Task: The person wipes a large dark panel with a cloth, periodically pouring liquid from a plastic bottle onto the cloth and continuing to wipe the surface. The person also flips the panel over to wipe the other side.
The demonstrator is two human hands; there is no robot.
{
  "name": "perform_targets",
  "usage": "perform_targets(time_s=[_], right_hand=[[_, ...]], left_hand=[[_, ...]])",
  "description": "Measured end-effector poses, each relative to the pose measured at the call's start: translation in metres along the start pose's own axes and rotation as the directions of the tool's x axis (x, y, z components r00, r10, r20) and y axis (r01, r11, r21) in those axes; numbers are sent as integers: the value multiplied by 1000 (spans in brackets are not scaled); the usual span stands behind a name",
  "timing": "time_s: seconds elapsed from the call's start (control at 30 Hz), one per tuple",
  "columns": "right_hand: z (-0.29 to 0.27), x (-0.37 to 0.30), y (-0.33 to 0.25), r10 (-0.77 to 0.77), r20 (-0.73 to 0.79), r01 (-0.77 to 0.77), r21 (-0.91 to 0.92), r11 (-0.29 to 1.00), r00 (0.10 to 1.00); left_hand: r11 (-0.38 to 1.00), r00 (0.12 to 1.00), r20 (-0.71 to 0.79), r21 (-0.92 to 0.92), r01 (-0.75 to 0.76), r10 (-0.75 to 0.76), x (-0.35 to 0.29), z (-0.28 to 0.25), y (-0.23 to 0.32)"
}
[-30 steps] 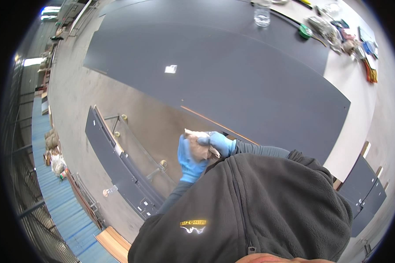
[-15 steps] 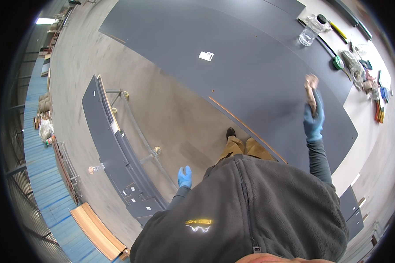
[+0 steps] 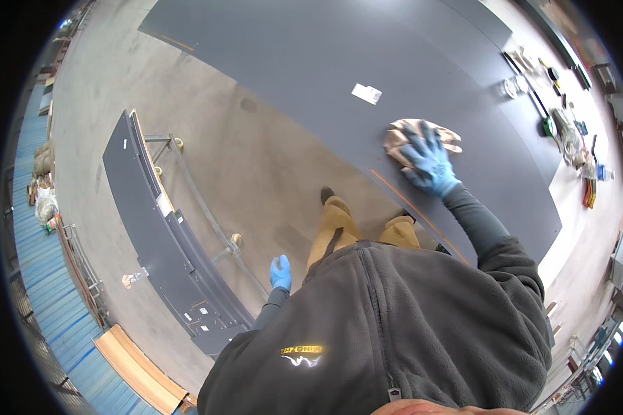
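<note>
My right hand [image 3: 429, 166], in a blue glove, lies flat with fingers spread on a crumpled beige cloth [image 3: 396, 140]. It presses the cloth against the large dark grey panel [image 3: 291, 62], near the panel's front edge. A white label [image 3: 367, 93] sits on the panel just beyond the cloth. Low at my left side hangs my left hand [image 3: 280, 272], also gloved in blue, its fingers loosely extended and nothing seen in it. An orange-brown strip [image 3: 415, 211] runs along the panel's near edge, close to my legs.
Left of me, more dark panels [image 3: 159, 235] rest on a wheeled metal frame [image 3: 204, 194]. Along the far right lie a clear bottle [image 3: 513, 86], a green tape measure [image 3: 549, 126] and plastic bags [image 3: 569, 138]. Wooden boards [image 3: 138, 373] stand at lower left.
My right hand has come down and left, from raised above the panel with the bunched cloth to flat on it, the cloth now spread. My left hand stays low at my side.
</note>
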State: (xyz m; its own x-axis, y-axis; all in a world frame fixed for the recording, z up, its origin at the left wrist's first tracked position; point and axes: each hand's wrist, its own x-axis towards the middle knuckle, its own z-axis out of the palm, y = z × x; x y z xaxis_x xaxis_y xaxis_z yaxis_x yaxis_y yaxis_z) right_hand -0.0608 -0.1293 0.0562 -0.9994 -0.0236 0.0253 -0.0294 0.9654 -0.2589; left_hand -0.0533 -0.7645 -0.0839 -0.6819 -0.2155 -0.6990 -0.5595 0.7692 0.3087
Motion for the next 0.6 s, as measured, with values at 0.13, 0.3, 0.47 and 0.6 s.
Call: perform_targets(time_s=[0.13,0.3,0.47,0.6], right_hand=[[19,149,-82,-199,-57,202,48,978,978],[50,331,-143,-242,-254,267,69,961,936],[91,468,-201,-317,-160,296,-143,944,935],[111,421,-244,-359,251,206,482,852,899]], left_hand=[[957,974,-193,-240,-165,119,51,-54,11],[930,975,-222,-360,-75,-7,62,-113,-16],[849,959,-141,-508,141,-244,69,-127,-59],[869,956,10,-413,272,-294,100,-128,-61]])
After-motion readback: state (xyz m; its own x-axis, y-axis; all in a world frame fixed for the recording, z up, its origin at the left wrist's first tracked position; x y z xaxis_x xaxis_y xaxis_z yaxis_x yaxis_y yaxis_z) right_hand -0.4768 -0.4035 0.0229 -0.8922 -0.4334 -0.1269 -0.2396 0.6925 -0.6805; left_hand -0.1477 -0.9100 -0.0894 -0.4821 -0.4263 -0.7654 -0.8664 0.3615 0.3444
